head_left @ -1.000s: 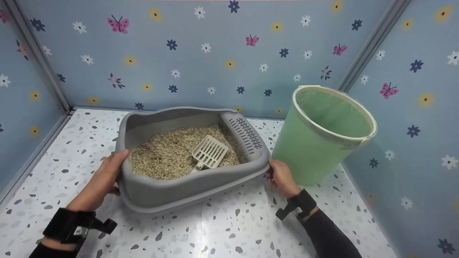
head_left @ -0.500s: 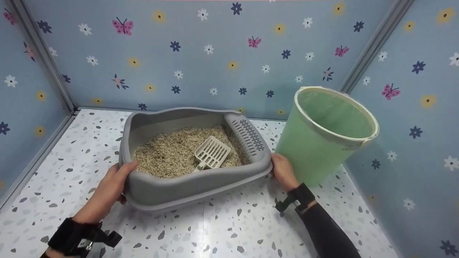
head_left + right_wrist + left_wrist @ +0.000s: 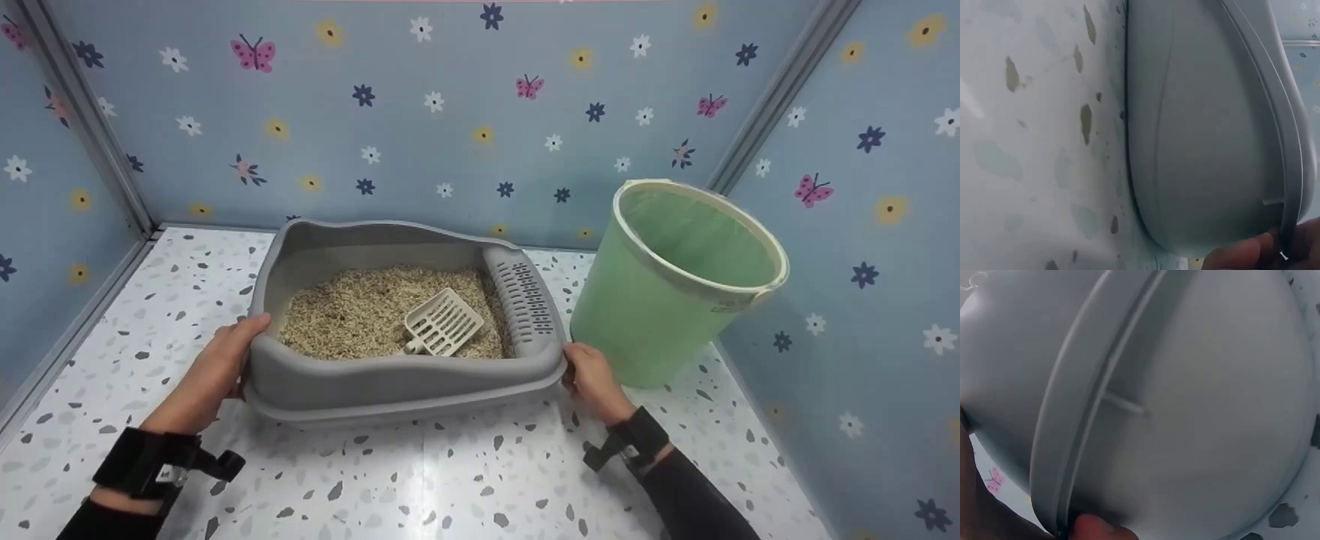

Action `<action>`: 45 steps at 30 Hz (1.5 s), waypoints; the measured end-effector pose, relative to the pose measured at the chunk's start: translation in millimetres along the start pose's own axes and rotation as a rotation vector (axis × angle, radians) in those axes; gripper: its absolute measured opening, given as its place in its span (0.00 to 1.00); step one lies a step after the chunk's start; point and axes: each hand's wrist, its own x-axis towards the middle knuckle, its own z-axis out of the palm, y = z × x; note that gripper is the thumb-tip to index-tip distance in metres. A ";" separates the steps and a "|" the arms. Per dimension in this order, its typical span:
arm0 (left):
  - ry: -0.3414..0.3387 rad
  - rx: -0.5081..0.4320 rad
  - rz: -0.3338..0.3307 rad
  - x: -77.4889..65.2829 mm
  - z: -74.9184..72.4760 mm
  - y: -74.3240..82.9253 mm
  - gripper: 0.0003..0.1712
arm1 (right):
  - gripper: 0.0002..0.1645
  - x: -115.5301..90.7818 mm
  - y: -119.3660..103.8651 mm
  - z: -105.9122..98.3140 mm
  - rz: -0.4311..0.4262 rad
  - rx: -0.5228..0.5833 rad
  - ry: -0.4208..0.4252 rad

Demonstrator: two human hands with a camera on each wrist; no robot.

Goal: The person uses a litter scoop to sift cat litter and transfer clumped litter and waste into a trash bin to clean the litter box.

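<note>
A grey litter box (image 3: 405, 382) holds tan granular litter (image 3: 352, 307). On the litter lies a beige slotted scoop (image 3: 444, 322), its handle mostly hidden behind the front wall. My left hand (image 3: 214, 367) grips the box's left end, thumb at the upper rim. From below, the left wrist view shows a fingertip (image 3: 1100, 529) under the box's outer ledge. At the right front corner, my right hand (image 3: 596, 379) holds the ledge, with fingers (image 3: 1238, 253) beneath it in the right wrist view. The base of the box lies close to the floor; I cannot tell whether all of it touches.
A green bin (image 3: 637, 322) with a cream rim and a liner stands right of the box, close to my right hand. Blue flowered panels (image 3: 450, 135) enclose the back and sides. The speckled white floor (image 3: 420, 480) extends in front of the box.
The litter box has turned, its left end going back, so its front edge lies straighter across. More of the scoop's handle is hidden. Both hands keep their hold.
</note>
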 end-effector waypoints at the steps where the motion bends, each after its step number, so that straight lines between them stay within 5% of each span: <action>1: -0.005 0.013 -0.005 -4.9 0.4 0.2 0.55 | 0.23 4.6 -0.8 -0.9 -0.005 -0.011 -0.006; 7: -0.018 0.148 0.026 -36.9 10.9 1.5 0.57 | 0.27 36.7 -7.2 -4.3 0.003 -0.094 -0.051; 11: -0.002 0.193 0.052 -45.5 22.6 2.6 0.58 | 0.30 52.0 -3.6 -11.6 -0.016 -0.124 -0.107; 15: 0.030 0.205 0.080 -44.5 24.7 1.6 0.59 | 0.31 52.9 -2.5 -14.1 -0.018 -0.083 -0.151; 23: 0.085 0.192 0.079 -26.6 9.2 -3.1 0.57 | 0.29 24.5 -2.9 3.5 -0.006 0.010 -0.078; 28: 0.124 0.188 0.044 -16.1 -0.9 -6.7 0.57 | 0.28 1.7 -1.2 12.8 0.032 0.169 -0.137; 31: 0.144 0.186 0.030 -13.1 -3.5 -6.3 0.56 | 0.28 -5.2 -3.1 14.4 0.061 0.175 -0.166; 41: 0.126 0.285 0.034 -24.8 17.3 -6.0 0.64 | 0.29 39.2 -13.1 4.8 0.036 -0.023 -0.134; 45: 0.124 0.206 0.003 -20.9 21.8 -2.6 0.52 | 0.30 50.0 -12.8 3.0 0.036 -0.033 -0.110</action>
